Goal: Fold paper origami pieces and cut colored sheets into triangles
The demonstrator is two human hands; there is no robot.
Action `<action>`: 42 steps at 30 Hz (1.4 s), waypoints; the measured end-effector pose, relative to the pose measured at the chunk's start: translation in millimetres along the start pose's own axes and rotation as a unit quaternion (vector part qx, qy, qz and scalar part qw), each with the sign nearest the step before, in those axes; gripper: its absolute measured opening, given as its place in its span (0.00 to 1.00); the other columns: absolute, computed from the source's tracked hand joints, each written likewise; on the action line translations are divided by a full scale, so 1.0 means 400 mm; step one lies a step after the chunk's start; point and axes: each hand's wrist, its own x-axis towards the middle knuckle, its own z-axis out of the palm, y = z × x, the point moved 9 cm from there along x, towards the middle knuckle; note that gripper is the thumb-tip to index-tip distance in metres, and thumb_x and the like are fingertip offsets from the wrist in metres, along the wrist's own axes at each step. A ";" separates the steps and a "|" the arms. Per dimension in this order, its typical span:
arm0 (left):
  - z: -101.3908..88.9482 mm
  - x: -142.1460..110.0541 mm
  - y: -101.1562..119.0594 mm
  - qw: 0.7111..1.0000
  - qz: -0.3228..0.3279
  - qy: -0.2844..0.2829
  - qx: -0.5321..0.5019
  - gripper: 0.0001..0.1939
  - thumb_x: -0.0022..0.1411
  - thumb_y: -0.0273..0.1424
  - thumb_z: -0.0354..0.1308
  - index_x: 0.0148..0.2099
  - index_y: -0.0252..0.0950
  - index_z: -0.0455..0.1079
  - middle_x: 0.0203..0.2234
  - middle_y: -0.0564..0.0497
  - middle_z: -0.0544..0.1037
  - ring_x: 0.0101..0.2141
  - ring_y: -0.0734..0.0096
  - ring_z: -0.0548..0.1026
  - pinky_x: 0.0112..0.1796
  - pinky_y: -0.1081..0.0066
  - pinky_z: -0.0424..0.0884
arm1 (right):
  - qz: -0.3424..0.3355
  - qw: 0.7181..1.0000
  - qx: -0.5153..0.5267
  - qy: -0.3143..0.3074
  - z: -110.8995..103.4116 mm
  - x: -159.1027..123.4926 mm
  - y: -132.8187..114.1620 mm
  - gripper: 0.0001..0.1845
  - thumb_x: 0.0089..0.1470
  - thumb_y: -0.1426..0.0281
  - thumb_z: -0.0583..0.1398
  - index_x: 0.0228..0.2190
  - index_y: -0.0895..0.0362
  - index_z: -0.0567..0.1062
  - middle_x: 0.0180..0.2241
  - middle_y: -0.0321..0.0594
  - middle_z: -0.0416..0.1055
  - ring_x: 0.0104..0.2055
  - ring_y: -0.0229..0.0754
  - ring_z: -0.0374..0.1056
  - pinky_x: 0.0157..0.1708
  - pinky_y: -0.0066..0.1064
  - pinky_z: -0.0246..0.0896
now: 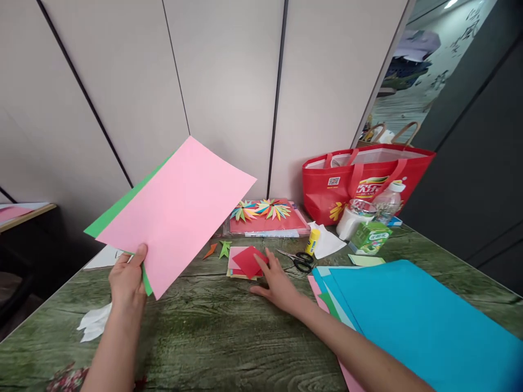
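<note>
My left hand (128, 277) pinches the lower edge of a pink sheet of paper (180, 212), with a green sheet (126, 202) behind it, both raised above the table. Over a small stack of square papers (236, 256) lies my right hand (278, 280), its fingers spread. Its fingertips reach a red paper square (248, 261) on top of that stack. Just left of the stack are a green folded paper piece (225, 249) and an orange one (210, 251). Black-handled scissors (303, 262) and a yellow glue stick (312, 242) are to the right.
Large blue sheets (417, 321) cover the right of the table. Two folded-paper stars (273, 209) sit on a red packet (267, 226) at the back. A red bag (327, 190), a glass jar (356, 218), a bottle (387, 204) and a green box (371, 238) stand back right. Crumpled tissue (95, 322) lies left.
</note>
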 end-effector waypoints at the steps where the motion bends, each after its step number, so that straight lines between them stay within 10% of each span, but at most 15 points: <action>1: 0.001 0.003 -0.011 1.000 -0.004 -0.003 -0.002 0.06 0.49 0.20 0.59 0.29 0.36 0.69 0.25 0.56 0.77 0.30 0.71 0.76 0.33 0.73 0.76 | 0.001 1.000 -0.016 0.000 0.014 0.012 -0.011 0.42 0.45 0.60 0.61 0.58 0.55 0.51 0.62 0.57 0.32 0.62 0.59 0.33 0.55 0.50 0.41; 8: -0.023 0.021 -0.071 0.999 -0.019 0.012 -0.023 0.04 0.52 0.20 0.58 0.29 0.32 0.70 0.22 0.55 0.77 0.29 0.75 0.75 0.36 0.77 0.74 | 0.014 0.998 -0.055 0.010 0.066 0.107 -0.049 0.27 0.51 0.59 0.56 0.53 0.53 0.63 0.60 0.55 0.44 0.61 0.61 0.40 0.55 0.51 0.40; 22: 0.014 0.006 -0.095 0.997 -0.035 -0.065 -0.023 0.06 0.54 0.18 0.53 0.31 0.32 0.69 0.21 0.56 0.76 0.21 0.77 0.74 0.36 0.72 0.74 | 0.029 0.999 -0.016 -0.016 0.125 0.278 -0.170 0.34 0.47 0.55 0.58 0.54 0.56 0.61 0.60 0.56 0.40 0.60 0.60 0.42 0.55 0.48 0.39; 25: 0.021 0.000 -0.111 0.995 -0.059 -0.081 0.012 0.05 0.54 0.19 0.54 0.28 0.33 0.66 0.17 0.56 0.74 0.17 0.76 0.73 0.32 0.71 0.75 | 0.033 0.998 -0.046 -0.021 0.075 0.218 -0.173 0.39 0.48 0.56 0.58 0.57 0.58 0.53 0.60 0.59 0.40 0.60 0.64 0.42 0.53 0.53 0.42; 28: 0.058 -0.028 -0.128 0.978 -0.092 -0.172 0.073 0.05 0.50 0.22 0.58 0.32 0.34 0.67 0.18 0.55 0.75 0.16 0.73 0.73 0.26 0.71 0.75 | 0.006 0.989 -0.149 -0.013 -0.006 0.073 -0.161 0.22 0.54 0.69 0.52 0.51 0.57 0.64 0.58 0.54 0.49 0.60 0.64 0.41 0.53 0.60 0.34; 33: 0.134 -0.127 -0.160 0.909 -0.160 -0.342 0.173 0.20 0.44 0.28 0.65 0.42 0.35 0.67 0.27 0.49 0.79 0.22 0.65 0.76 0.22 0.70 0.73 | 0.116 0.949 -0.281 -0.081 -0.086 -0.230 -0.007 0.28 0.48 0.83 0.49 0.50 0.57 0.66 0.53 0.55 0.60 0.59 0.64 0.46 0.50 0.67 0.25; 42: 0.120 -0.281 -0.177 0.895 -0.162 -0.321 0.265 0.11 0.50 0.26 0.59 0.37 0.35 0.64 0.21 0.52 0.77 0.16 0.71 0.72 0.19 0.73 0.70 | 0.212 0.933 -0.254 -0.143 -0.157 -0.406 0.139 0.26 0.52 0.77 0.48 0.52 0.52 0.64 0.61 0.44 0.44 0.61 0.61 0.39 0.51 0.58 0.45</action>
